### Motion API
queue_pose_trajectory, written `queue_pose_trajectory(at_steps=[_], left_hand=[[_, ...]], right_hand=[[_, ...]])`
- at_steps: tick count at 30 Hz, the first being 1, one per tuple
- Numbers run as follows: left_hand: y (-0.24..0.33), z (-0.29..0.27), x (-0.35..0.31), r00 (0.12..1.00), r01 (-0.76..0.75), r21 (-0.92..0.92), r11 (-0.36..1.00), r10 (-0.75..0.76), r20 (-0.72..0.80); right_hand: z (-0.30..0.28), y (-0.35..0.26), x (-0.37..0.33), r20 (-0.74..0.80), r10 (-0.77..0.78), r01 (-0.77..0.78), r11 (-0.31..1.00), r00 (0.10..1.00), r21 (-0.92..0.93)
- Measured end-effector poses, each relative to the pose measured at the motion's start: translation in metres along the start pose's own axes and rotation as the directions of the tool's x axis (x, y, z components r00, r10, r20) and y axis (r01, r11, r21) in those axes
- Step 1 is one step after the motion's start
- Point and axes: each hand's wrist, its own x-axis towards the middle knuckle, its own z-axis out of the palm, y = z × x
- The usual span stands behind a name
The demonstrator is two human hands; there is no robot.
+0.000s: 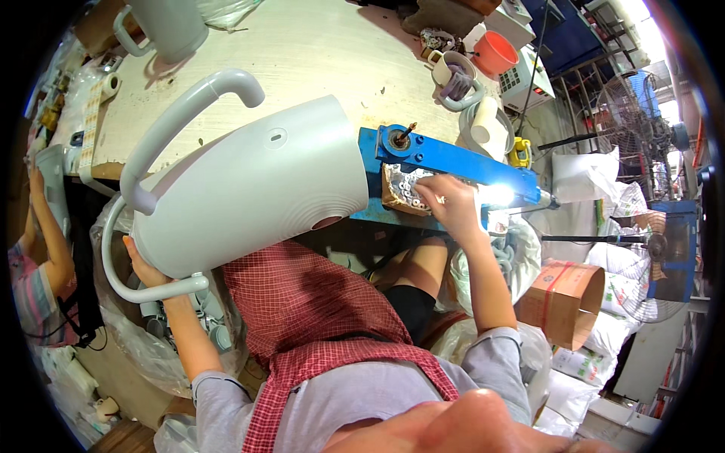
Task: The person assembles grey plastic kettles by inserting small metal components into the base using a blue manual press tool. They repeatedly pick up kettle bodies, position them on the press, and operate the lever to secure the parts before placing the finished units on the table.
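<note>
A large pale grey-green plastic housing (257, 189), shaped like a long tapering cylinder, lies tilted across the table's front edge and above my lap. One curved tubular handle (162, 136) arches over its far side, and another handle (109, 249) bends round its left end. My left hand (143, 264) grips that end from below, its fingers partly hidden. Over a small cardboard box (404, 192) of little white ring-like parts, my right hand (449, 202) has its fingers curled and pinched together. Whatever they hold is too small to name. The box rests on a blue metal fixture (453, 166) with an upright spindle.
A similar housing (170, 34) stands at the far left of the table (302, 57). An orange-red cup (495, 54) is at the back right. A plastic-lined bag of grey parts (219, 325), an open carton (563, 302) and a fan (657, 245) surround me. Another person's arm (49, 226) shows at left.
</note>
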Motion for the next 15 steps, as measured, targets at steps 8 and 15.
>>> queue_pose_trajectory(at_steps=[8,15], left_hand=[[-0.007,0.016,0.001,0.998,-0.064,0.053,0.997,0.066,-0.024],[-0.016,0.001,0.008,0.997,-0.057,0.128,0.99,0.064,-0.05]], right_hand=[[0.06,0.088,-0.008,0.274,0.108,0.076,0.809,0.956,-0.583],[0.038,0.058,-0.009,0.175,-0.002,0.055,0.953,0.985,-0.298]])
